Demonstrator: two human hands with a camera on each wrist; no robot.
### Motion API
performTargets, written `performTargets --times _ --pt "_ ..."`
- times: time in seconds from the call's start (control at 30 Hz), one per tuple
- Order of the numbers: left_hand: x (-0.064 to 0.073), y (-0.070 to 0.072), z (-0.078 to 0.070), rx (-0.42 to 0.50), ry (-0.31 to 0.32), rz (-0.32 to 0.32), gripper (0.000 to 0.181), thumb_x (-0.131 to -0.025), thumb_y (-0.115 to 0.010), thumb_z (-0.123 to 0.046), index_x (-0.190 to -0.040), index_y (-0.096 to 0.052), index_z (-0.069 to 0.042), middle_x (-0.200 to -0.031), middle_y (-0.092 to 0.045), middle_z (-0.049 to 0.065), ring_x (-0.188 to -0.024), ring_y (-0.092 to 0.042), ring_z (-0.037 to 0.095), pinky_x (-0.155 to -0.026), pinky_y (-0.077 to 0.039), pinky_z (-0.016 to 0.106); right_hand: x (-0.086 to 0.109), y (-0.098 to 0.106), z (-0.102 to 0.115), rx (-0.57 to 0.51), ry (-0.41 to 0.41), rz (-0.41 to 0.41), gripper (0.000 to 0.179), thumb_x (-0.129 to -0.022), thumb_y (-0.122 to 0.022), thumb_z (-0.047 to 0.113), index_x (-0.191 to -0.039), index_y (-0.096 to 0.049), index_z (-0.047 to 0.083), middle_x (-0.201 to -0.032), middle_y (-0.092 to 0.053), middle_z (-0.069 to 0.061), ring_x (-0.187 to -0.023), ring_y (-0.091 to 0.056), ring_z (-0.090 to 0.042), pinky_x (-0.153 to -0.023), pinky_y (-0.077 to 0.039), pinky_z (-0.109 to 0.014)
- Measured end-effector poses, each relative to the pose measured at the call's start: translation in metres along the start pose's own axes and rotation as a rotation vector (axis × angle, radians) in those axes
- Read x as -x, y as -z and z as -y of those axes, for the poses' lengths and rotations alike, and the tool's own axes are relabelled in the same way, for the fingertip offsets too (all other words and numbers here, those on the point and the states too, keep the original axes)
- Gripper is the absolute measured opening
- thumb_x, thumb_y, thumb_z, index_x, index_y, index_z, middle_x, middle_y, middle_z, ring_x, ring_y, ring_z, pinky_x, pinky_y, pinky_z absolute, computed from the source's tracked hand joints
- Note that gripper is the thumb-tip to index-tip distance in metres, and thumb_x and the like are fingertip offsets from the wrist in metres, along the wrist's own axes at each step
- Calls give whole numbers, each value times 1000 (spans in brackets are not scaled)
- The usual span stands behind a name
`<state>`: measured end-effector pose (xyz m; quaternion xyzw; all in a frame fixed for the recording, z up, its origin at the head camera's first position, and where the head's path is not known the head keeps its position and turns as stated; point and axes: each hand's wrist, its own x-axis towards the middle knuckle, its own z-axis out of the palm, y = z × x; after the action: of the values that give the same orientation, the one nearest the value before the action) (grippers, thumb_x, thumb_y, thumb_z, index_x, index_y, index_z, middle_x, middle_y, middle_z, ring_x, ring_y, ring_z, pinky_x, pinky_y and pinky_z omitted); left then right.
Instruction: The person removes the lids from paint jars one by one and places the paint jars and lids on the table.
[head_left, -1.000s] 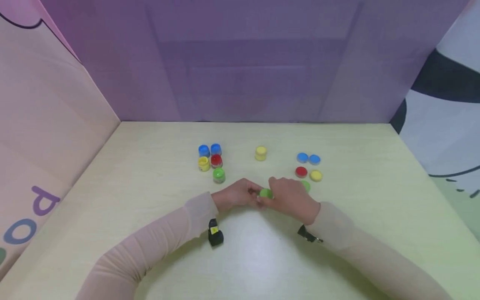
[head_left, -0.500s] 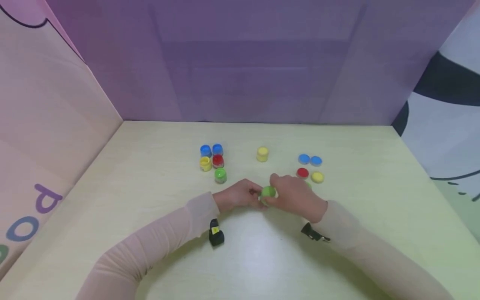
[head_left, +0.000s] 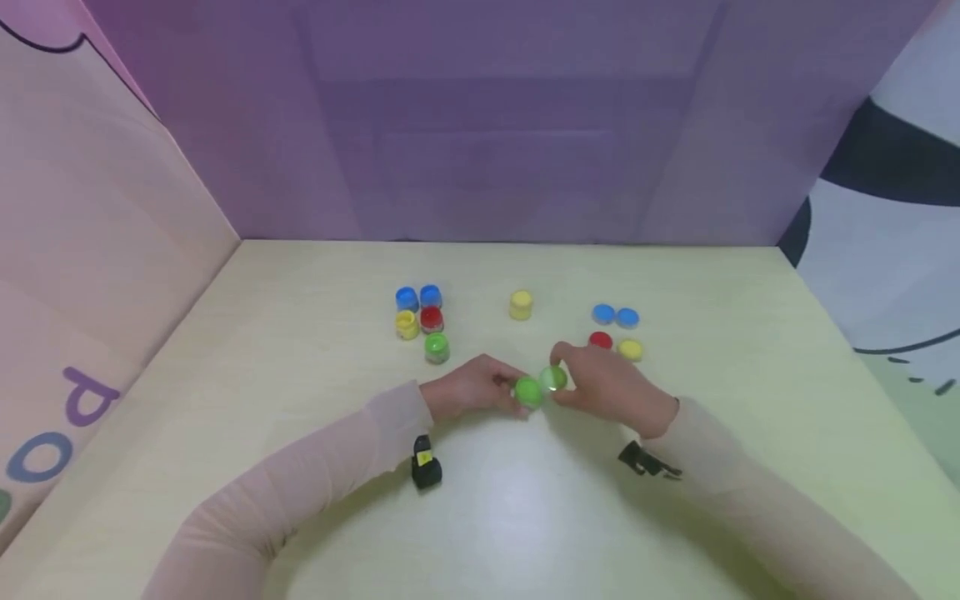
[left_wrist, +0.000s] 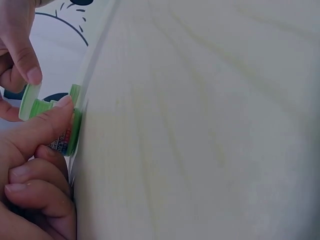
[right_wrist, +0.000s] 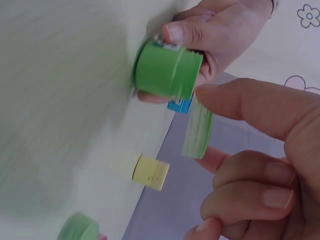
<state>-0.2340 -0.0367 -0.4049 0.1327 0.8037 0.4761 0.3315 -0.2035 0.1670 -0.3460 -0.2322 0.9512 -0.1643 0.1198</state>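
Observation:
Near the middle of the table, my left hand (head_left: 476,388) grips a small green jar (head_left: 528,392) by its side. My right hand (head_left: 613,390) pinches a green lid (head_left: 553,379) by its edge, just to the right of the jar's mouth. In the right wrist view the lid (right_wrist: 199,132) is tilted on edge beside the open rim of the jar (right_wrist: 162,69). The left wrist view shows the thumb of the left hand (left_wrist: 37,130) lying over the jar. Another green lid (right_wrist: 80,228) lies on the table; my right hand hides it in the head view.
Lidless jars stand at the left: two blue (head_left: 431,296), one yellow (head_left: 407,325), one red (head_left: 431,319), one green (head_left: 437,348). A yellow jar (head_left: 521,305) stands mid-table. At right lie blue lids (head_left: 627,317), a red lid (head_left: 600,339) and a yellow lid (head_left: 630,350).
My right hand has moved right with the green lid, which has come off the jar and now shows apart from it. My left hand keeps its hold on the jar in nearly the same place.

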Motion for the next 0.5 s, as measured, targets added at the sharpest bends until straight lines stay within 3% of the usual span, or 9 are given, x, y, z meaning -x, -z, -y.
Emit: performTargets --times 0.27,0.5 --pt "5 3 3 5 17 -4 41 -74 -80 -26 -114 -68 -26 -100 -62 -7 -96 -49 14 -91 -39 35 6 5 -15 39 1 -21 40 -82 -72 19 -114 -55 1 -57 -41 1 -50 -36 -11 -48 -33 -24" --pt "14 10 5 11 -7 -20 42 -75 -79 -23 -115 -68 -24 -79 -50 -1 -82 -44 14 -74 -39 29 16 14 -32 62 26 -35 38 -82 -72 13 -114 -56 1 -63 -50 2 -57 -43 -13 -54 -39 -26"
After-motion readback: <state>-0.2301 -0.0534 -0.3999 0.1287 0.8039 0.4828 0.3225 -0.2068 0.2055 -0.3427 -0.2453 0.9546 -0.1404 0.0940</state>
